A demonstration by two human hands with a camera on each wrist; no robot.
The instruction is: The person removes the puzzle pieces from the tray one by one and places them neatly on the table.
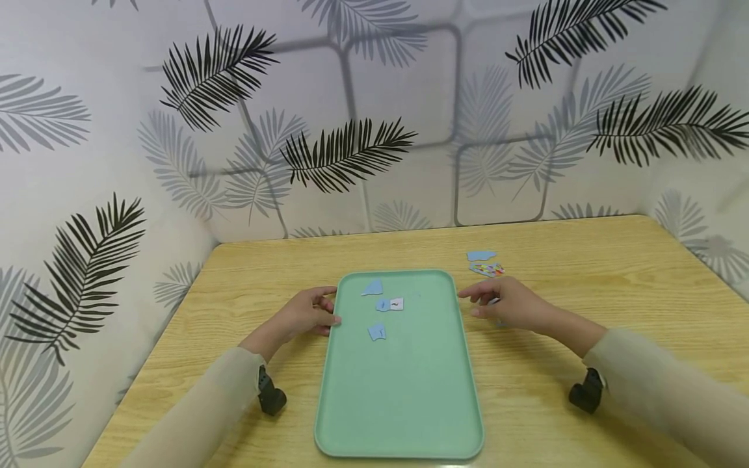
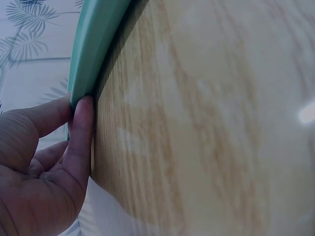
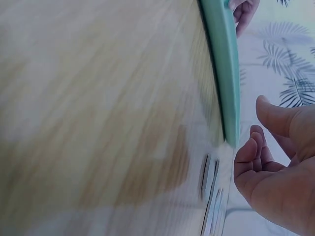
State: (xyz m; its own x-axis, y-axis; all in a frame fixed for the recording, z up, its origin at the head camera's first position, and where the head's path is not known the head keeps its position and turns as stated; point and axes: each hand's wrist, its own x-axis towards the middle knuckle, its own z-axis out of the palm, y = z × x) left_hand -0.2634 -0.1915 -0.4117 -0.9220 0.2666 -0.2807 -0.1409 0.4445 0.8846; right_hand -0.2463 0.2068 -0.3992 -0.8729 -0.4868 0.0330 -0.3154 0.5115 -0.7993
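Note:
A green tray (image 1: 404,390) lies on the wooden table. My left hand (image 1: 307,312) holds its left rim near the far corner; the left wrist view shows thumb and fingers pinching the edge. On the tray are a light blue puzzle piece (image 1: 372,287), a blue and white pair of pieces (image 1: 389,304) lying together, and another blue piece (image 1: 377,331). My right hand (image 1: 506,302) hovers by the tray's right rim with fingers loosely bent, nothing visible in its grasp. A bluish piece (image 1: 494,301) shows partly behind it.
Beyond the right hand, a plain blue piece (image 1: 481,255) and a multicoloured piece (image 1: 487,268) lie on the wooden table (image 1: 585,260). Behind the table hangs a leaf-patterned backdrop (image 1: 404,188), with more of it at both sides.

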